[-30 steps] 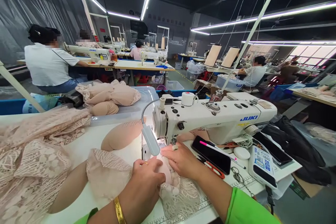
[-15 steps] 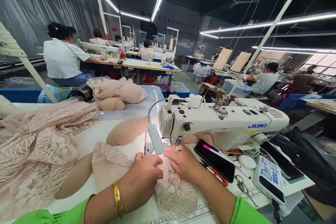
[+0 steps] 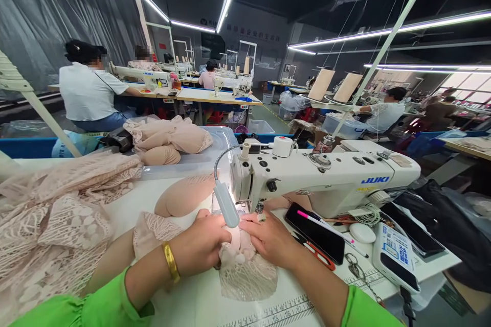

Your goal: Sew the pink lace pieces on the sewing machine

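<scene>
A piece of beige lace fabric [image 3: 248, 278] lies under the needle end of a white sewing machine [image 3: 326, 173], its scalloped lace edge hanging toward me. My left hand [image 3: 203, 242], a gold bangle at the wrist, pinches the fabric's left side with bent fingers. On the right side, close to the needle area, the fingers of my right hand [image 3: 270, 239] are closed together on the same fabric. A small grey lamp [image 3: 226, 205] on a bendy neck lights the spot and hides the presser foot and fingertips in part. Beside my left hand rests a moulded beige cup [image 3: 184, 196].
More beige lace garments [image 3: 65, 225] are heaped at left, others [image 3: 169, 135] on a clear plastic lid behind. Right of my hand lie a black phone [image 3: 314, 230], pen [image 3: 326, 225], orange-handled snips [image 3: 320, 255], keys [image 3: 355, 265] and a white device [image 3: 395, 258]. Co-workers sit at machines beyond.
The lace fabric and my left hand have shifted slightly left and away from me. My left fingers have moved up closer to the lamp, and my right hand stays nearly in place.
</scene>
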Tool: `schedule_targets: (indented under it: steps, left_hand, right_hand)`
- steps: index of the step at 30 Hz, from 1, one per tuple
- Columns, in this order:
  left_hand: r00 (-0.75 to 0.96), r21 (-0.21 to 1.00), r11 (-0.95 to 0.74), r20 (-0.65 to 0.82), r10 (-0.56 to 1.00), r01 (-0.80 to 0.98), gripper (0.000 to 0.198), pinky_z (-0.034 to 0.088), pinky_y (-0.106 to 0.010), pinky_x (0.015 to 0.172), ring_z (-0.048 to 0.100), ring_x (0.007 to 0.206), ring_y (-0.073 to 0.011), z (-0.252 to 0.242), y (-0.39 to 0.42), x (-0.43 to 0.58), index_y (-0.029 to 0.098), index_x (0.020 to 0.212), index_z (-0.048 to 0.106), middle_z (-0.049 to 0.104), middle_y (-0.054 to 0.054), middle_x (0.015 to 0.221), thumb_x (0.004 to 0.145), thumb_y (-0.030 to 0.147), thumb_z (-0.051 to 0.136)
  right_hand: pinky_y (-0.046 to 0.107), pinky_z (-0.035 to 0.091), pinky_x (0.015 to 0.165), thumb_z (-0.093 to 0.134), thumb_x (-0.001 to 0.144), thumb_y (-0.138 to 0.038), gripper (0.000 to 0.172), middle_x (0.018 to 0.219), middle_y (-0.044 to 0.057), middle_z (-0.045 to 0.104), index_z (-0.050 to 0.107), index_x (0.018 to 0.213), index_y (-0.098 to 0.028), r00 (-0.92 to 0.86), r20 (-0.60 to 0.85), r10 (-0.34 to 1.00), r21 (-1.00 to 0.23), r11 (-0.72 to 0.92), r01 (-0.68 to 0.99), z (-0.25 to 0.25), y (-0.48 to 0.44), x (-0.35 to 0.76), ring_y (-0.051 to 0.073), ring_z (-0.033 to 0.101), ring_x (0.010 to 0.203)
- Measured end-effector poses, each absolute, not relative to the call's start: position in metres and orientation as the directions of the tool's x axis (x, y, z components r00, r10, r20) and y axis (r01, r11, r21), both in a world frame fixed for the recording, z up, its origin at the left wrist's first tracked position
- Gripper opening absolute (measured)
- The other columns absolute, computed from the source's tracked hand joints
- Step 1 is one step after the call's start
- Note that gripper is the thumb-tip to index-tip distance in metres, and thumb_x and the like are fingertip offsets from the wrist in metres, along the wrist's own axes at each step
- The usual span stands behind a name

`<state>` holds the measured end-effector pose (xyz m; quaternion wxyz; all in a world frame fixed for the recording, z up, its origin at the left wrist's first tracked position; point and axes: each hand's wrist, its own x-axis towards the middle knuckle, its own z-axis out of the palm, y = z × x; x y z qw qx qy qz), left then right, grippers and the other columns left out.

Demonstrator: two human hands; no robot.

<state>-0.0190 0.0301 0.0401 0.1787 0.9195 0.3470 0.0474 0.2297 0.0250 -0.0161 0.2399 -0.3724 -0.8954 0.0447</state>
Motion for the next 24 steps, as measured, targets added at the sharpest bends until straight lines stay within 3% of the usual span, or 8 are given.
schedule_targets:
  steps: [6,10,14,19,24]
  left_hand:
    - [0.817,0.354,-0.77,0.028,0.576,0.531,0.024,0.03,-0.037,0.092,0.066,0.092,-0.0209,0.039,0.031,-0.025,0.02,0.072,0.055,0.072,0.005,0.094,0.064,-0.003,0.057]
    - [0.842,0.294,-0.818,0.072,0.535,0.494,0.026,0.028,-0.04,0.092,0.064,0.086,-0.0202,0.035,0.027,-0.026,0.019,0.072,0.049,0.07,0.005,0.088,0.061,-0.004,0.055]
    - [0.824,0.268,-0.81,0.086,0.559,0.522,0.023,0.029,-0.04,0.091,0.062,0.08,-0.0203,0.033,0.031,-0.026,0.019,0.071,0.047,0.069,0.003,0.081,0.064,-0.001,0.056]
    - [0.799,0.292,-0.789,0.114,0.59,0.541,0.021,0.032,-0.039,0.093,0.062,0.084,-0.0211,0.032,0.04,-0.028,0.022,0.075,0.055,0.07,0.001,0.085,0.067,0.002,0.055]
    - [0.772,0.301,-0.772,0.146,0.618,0.56,0.019,0.034,-0.038,0.091,0.06,0.085,-0.0232,0.033,0.047,-0.03,0.024,0.086,0.064,0.069,-0.001,0.081,0.075,0.01,0.055]
  right_hand:
    - [0.037,0.046,0.084,0.06,0.083,-0.003,0.021,0.117,0.003,0.075,0.064,0.08,-0.024,-0.686,0.403,0.606,-0.237,0.793,0.561,-0.018,0.024,0.232,0.025,0.059,0.099]
    - [0.037,0.046,0.084,0.059,0.085,-0.004,0.021,0.099,0.004,0.073,0.061,0.079,-0.024,-0.687,0.38,0.619,-0.229,0.783,0.578,-0.02,0.025,0.232,0.025,0.059,0.098]
    - [0.037,0.045,0.082,0.06,0.086,-0.006,0.019,0.098,0.005,0.071,0.062,0.082,-0.024,-0.65,0.382,0.657,-0.233,0.749,0.621,-0.02,0.025,0.232,0.025,0.057,0.096]
    - [0.036,0.045,0.078,0.057,0.09,-0.008,0.02,0.095,0.006,0.067,0.067,0.097,-0.024,-0.6,0.411,0.686,-0.241,0.717,0.654,-0.013,0.023,0.233,0.025,0.054,0.092]
    - [0.038,0.047,0.077,0.051,0.095,-0.01,0.017,0.089,0.008,0.064,0.064,0.091,-0.022,-0.523,0.514,0.68,-0.27,0.707,0.653,-0.009,0.026,0.234,0.027,0.055,0.09]
